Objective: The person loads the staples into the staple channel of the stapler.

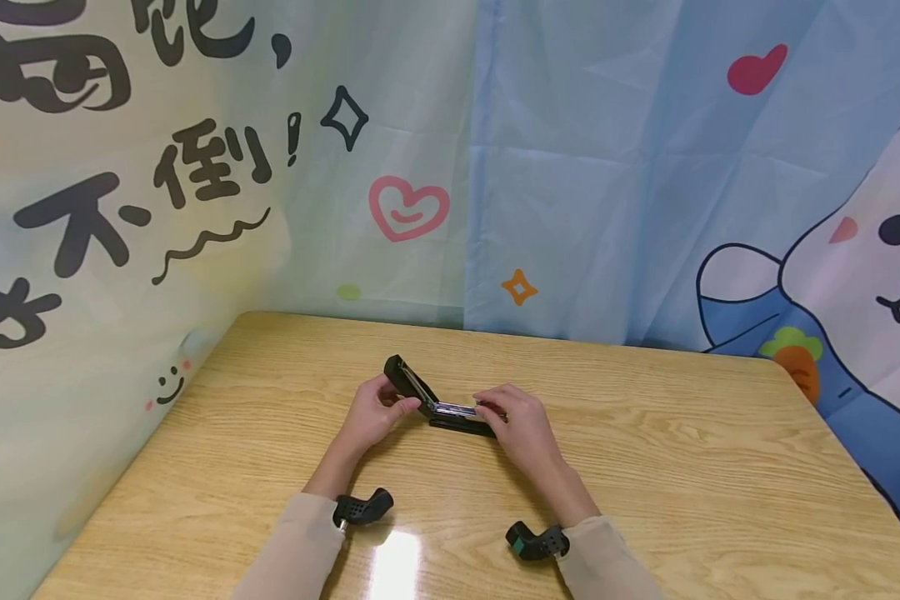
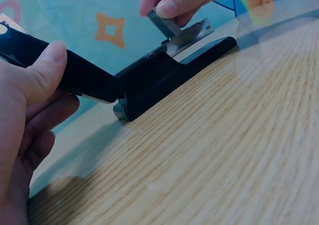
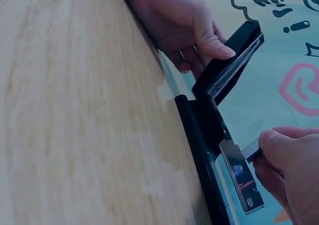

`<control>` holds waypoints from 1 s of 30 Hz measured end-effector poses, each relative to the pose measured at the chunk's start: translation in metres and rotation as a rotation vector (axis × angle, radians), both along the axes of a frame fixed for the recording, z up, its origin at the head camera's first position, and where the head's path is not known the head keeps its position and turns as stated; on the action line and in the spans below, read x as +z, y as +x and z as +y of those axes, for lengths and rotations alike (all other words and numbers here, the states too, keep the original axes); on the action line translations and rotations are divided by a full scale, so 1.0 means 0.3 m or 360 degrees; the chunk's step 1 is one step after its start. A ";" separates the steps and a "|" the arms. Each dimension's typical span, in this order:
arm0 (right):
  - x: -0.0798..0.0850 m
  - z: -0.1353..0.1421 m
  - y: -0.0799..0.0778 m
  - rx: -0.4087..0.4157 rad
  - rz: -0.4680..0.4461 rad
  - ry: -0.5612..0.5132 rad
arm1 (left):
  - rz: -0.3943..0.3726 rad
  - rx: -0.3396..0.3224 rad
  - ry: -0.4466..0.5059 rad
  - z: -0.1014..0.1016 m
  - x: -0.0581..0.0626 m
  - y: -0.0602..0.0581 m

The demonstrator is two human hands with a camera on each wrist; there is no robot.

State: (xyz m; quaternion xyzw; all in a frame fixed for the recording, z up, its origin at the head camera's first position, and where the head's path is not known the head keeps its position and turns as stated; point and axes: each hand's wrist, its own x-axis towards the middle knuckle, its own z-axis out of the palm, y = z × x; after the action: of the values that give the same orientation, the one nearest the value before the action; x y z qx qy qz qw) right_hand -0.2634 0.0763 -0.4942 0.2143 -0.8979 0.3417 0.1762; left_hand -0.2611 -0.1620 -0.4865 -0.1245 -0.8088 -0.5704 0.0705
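A black stapler (image 1: 461, 426) lies on the table with its top cover (image 2: 82, 70) swung up and back. My left hand (image 1: 371, 414) grips that raised cover, thumb on the near side and fingers behind and below it. At the other end my right hand (image 1: 523, 427) pinches a short grey strip of staples (image 2: 164, 24) between thumb and fingers. In the right wrist view the staple strip (image 3: 252, 150) stands at an angle to the metal magazine (image 3: 239, 172), its lower end right at the magazine's edge. The base rests along the wood.
The wooden table (image 1: 645, 467) reaches back to a printed cloth backdrop (image 1: 570, 167) with hearts, writing and a cartoon animal. A black wrist camera (image 1: 363, 507) sits on the left wrist, and another black camera (image 1: 536, 542) on the right.
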 end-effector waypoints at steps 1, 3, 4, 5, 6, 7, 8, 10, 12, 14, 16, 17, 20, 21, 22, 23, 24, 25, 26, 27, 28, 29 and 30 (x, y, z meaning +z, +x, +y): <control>-0.001 -0.001 0.001 0.0001 0.0008 0.0006 | 0.0000 -0.0002 0.0002 0.000 0.000 0.000; -0.001 -0.004 0.003 0.0010 0.0037 0.0011 | 0.0000 -0.0004 -0.0002 0.000 0.000 -0.001; -0.002 -0.005 0.004 0.0015 0.0049 0.0013 | 0.0001 -0.0006 -0.0004 0.000 0.001 -0.001; -0.003 -0.006 0.004 0.0022 0.0056 0.0007 | 0.0003 -0.0009 -0.0004 0.001 0.001 -0.002; -0.004 -0.006 0.004 0.0025 0.0058 0.0001 | 0.0003 -0.0011 -0.0002 0.001 0.001 -0.002; -0.005 -0.005 0.004 0.0025 0.0057 -0.0008 | 0.0004 -0.0013 -0.0001 0.001 0.001 -0.002; -0.007 -0.005 0.003 0.0024 0.0049 -0.0022 | 0.0006 -0.0014 -0.0002 0.000 0.001 -0.002; -0.012 -0.002 -0.001 0.0012 0.0008 -0.0059 | 0.0007 -0.0016 0.0003 0.000 0.000 -0.002; -0.016 0.001 -0.004 -0.0001 -0.0066 -0.0120 | 0.0009 -0.0016 0.0004 -0.001 -0.001 -0.002; -0.017 0.003 -0.007 -0.0009 -0.0138 -0.0182 | 0.0011 -0.0017 0.0007 -0.001 -0.002 -0.002; -0.017 0.006 -0.011 -0.0009 -0.0201 -0.0239 | 0.0010 -0.0017 0.0010 -0.002 -0.002 -0.002; -0.016 0.007 -0.011 -0.0008 -0.0218 -0.0263 | 0.0010 -0.0017 0.0009 -0.002 -0.002 -0.002; -0.016 0.010 -0.014 0.0000 -0.0243 -0.0301 | 0.0007 -0.0015 0.0010 -0.001 -0.002 -0.002; -0.016 0.011 -0.015 0.0005 -0.0248 -0.0310 | 0.0007 -0.0014 0.0009 -0.001 -0.002 -0.002; -0.016 0.013 -0.016 0.0010 -0.0250 -0.0315 | 0.0007 -0.0013 0.0008 -0.001 -0.002 -0.002; -0.015 0.014 -0.016 0.0016 -0.0250 -0.0317 | 0.0007 -0.0013 0.0009 0.000 -0.001 -0.002; -0.015 0.016 -0.017 0.0022 -0.0255 -0.0316 | 0.0006 -0.0012 0.0009 0.000 -0.001 -0.002; -0.014 0.018 -0.017 0.0029 -0.0258 -0.0312 | 0.0005 -0.0011 0.0009 0.000 -0.001 -0.002; -0.013 0.020 -0.017 0.0039 -0.0256 -0.0310 | 0.0005 -0.0010 0.0009 0.000 -0.002 -0.002; -0.015 0.023 -0.019 0.0048 -0.0248 -0.0296 | 0.0005 -0.0009 0.0007 0.000 -0.002 -0.002; -0.015 0.025 -0.019 0.0060 -0.0242 -0.0286 | 0.0004 -0.0008 0.0006 0.000 -0.002 -0.002; -0.016 0.027 -0.020 0.0072 -0.0229 -0.0269 | 0.0004 -0.0008 0.0005 0.000 -0.002 -0.002; -0.016 0.029 -0.020 0.0087 -0.0213 -0.0248 | 0.0004 -0.0008 0.0003 0.000 -0.003 -0.003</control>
State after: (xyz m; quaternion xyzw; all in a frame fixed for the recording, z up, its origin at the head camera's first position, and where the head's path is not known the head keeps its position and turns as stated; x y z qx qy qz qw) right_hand -0.2695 0.0850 -0.4991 0.2010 -0.8723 0.4286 0.1226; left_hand -0.2619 -0.1621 -0.4873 -0.1271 -0.8080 -0.5710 0.0702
